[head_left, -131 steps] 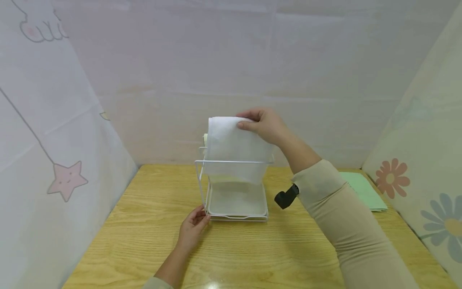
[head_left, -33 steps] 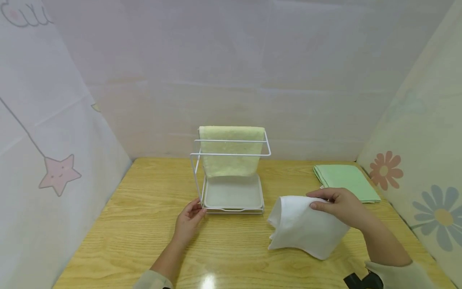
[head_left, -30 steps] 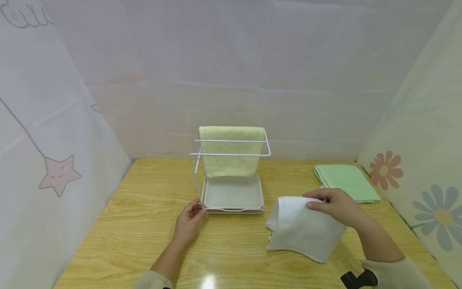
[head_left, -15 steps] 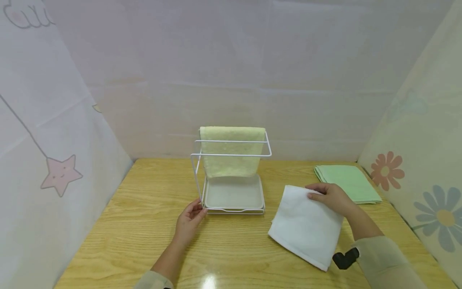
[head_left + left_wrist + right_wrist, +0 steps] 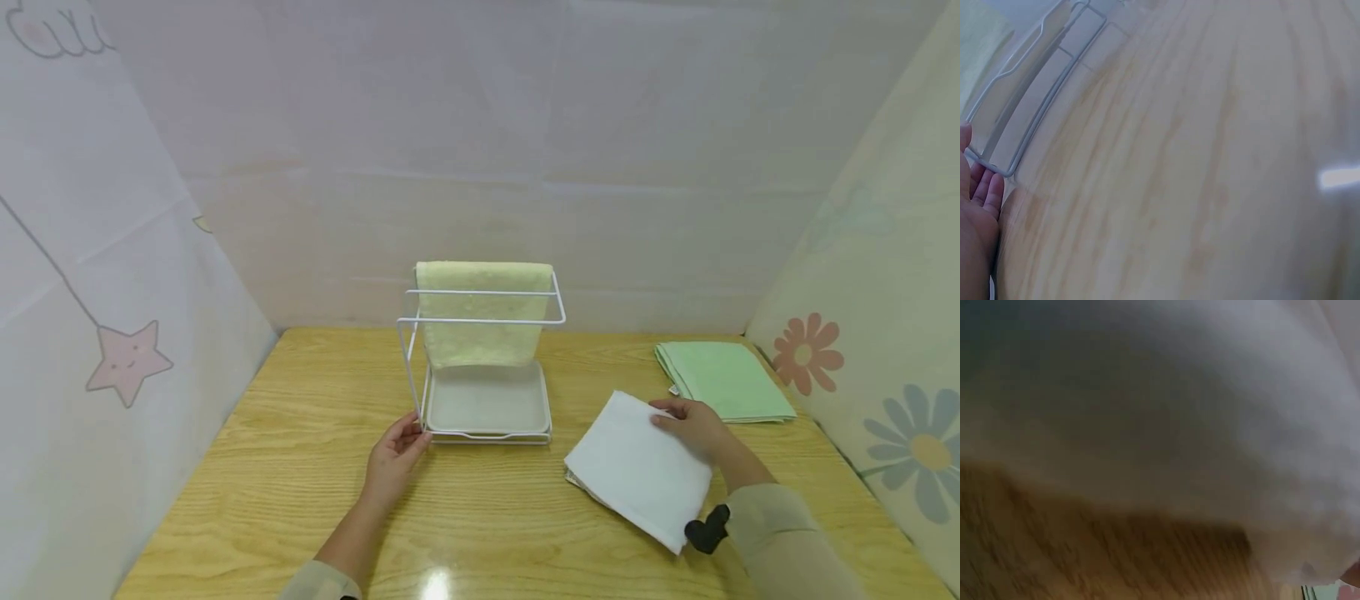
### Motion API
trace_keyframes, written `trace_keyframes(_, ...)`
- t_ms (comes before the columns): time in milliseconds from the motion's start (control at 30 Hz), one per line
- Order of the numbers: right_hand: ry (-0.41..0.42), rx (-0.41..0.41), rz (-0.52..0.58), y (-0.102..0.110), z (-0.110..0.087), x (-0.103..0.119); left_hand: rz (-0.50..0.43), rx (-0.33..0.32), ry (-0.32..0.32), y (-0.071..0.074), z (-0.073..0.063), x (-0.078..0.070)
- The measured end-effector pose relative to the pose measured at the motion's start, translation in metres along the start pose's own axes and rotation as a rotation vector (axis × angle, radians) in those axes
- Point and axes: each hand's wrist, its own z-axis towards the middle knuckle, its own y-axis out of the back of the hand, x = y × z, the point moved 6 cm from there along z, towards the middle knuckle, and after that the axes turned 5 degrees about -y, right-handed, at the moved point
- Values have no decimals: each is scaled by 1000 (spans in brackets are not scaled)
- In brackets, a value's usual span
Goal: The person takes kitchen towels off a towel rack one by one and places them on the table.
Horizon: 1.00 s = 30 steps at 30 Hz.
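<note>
A white wire towel rack (image 5: 480,321) with a pale tray (image 5: 487,406) in its base stands mid-table. Over its back bar hangs a yellow towel (image 5: 480,343). My left hand (image 5: 392,462) holds the rack's front left bottom corner between thumb and fingers, and the left wrist view shows the fingertips at the wire frame. To the right, my right hand (image 5: 697,427) pinches the upper right edge of a folded white towel (image 5: 641,468), which lies slanted low over the table. In the right wrist view the towel (image 5: 1147,394) fills most of the picture, hiding nearly all the hand.
A folded green towel (image 5: 727,379) lies at the table's back right, just behind the right hand. The wooden table (image 5: 300,450) is bounded by printed cloth walls at the left, back and right.
My right hand has lifted the white towel off the rack's front, brought it right and down, and it has flattened towards the table. The left hand has stayed at the rack's corner.
</note>
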Motion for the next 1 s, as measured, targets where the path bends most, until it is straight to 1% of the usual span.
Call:
trace_keyframes(133, 13, -29, -26, -3, 3, -9, -6, 4, 10, 0, 1, 0)
trace_keyframes(233, 35, -50, -52, -4, 5, -12, -5, 7, 1, -1, 1, -1)
trace_keyframes(333, 43, -66, -69, -4, 2, -10, -9, 8, -2, -1, 0, -1)
trace_keyframes(433, 31, -64, -76, -3, -5, -6, -14, 13, 1, -1, -1, -2)
trace_keyframes(500, 17, -66, -82, -3, -12, -1, -18, 16, 6, 0, -1, -1)
trace_keyframes(600, 9, -80, -134, -4, -28, 12, -16, 22, 20, 0, -1, 0)
trace_keyframes(733, -3, -150, -222, -13, -56, 34, -10, 12, 27, 1, -1, 0)
trace_keyframes(833, -11, -218, -261, -26, -74, 45, -8, 10, 28, 0, -1, -1)
trace_keyframes(900, 2, -258, -302, -38, -84, 51, -7, 16, 32, 0, -1, -2)
trace_keyframes(1000, 0, -282, -387, -56, -97, 58, -1, 22, 31, 0, -1, -2)
